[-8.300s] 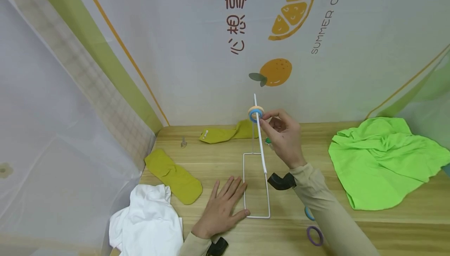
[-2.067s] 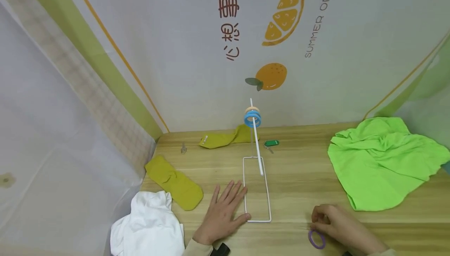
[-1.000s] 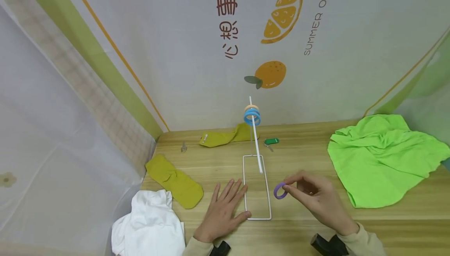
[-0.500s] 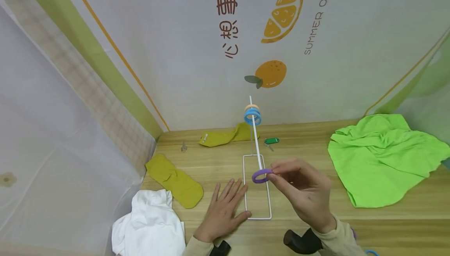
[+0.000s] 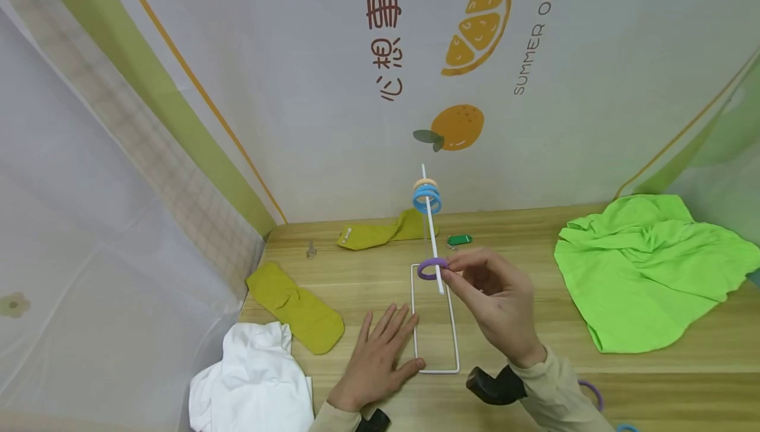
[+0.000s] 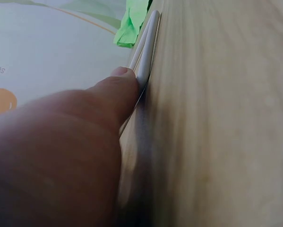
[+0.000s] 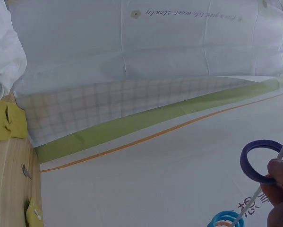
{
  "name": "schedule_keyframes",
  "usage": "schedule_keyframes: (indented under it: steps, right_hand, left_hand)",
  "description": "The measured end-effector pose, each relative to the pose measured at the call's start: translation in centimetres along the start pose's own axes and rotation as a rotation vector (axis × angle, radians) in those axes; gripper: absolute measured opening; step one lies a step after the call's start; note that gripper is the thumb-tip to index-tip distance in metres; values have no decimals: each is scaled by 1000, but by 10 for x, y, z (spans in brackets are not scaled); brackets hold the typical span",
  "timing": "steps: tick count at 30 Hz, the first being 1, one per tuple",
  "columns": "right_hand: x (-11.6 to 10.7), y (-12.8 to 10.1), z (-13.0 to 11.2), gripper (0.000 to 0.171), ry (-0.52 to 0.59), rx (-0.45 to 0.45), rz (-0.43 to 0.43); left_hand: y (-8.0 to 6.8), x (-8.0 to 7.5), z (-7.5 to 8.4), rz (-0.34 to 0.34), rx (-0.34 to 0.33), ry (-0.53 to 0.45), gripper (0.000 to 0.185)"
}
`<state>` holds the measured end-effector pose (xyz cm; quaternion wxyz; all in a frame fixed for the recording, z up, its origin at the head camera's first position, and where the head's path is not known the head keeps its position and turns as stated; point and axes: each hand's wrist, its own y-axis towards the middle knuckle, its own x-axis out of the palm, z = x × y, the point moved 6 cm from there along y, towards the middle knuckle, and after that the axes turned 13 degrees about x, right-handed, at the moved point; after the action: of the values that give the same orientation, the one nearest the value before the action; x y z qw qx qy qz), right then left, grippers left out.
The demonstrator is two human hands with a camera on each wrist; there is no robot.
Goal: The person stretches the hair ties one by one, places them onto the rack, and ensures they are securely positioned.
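Our right hand (image 5: 495, 303) pinches a purple ring (image 5: 431, 268) threaded onto the near end of the rod (image 5: 433, 241), below the blue rings (image 5: 427, 198) farther up it. We rest our left hand (image 5: 375, 357) flat, fingers straight, beside the rod's wire base (image 5: 413, 326), thumb touching the wire.

Rings: 2 purple (image 5: 431, 268), 3 blue (image 5: 427, 198), 1 tan (image 5: 425, 183). Socks: 2 (image 5: 295, 307).
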<state>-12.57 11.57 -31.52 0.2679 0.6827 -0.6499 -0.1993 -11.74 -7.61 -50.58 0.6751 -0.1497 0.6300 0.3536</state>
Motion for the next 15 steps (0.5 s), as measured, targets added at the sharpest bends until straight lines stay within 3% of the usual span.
schedule_keyframes:
  steps: [15]
  right_hand:
    - [-1, 18, 24, 15, -86, 62, 63]
  left_hand:
    - [-1, 2, -1, -9, -3, -1, 70]
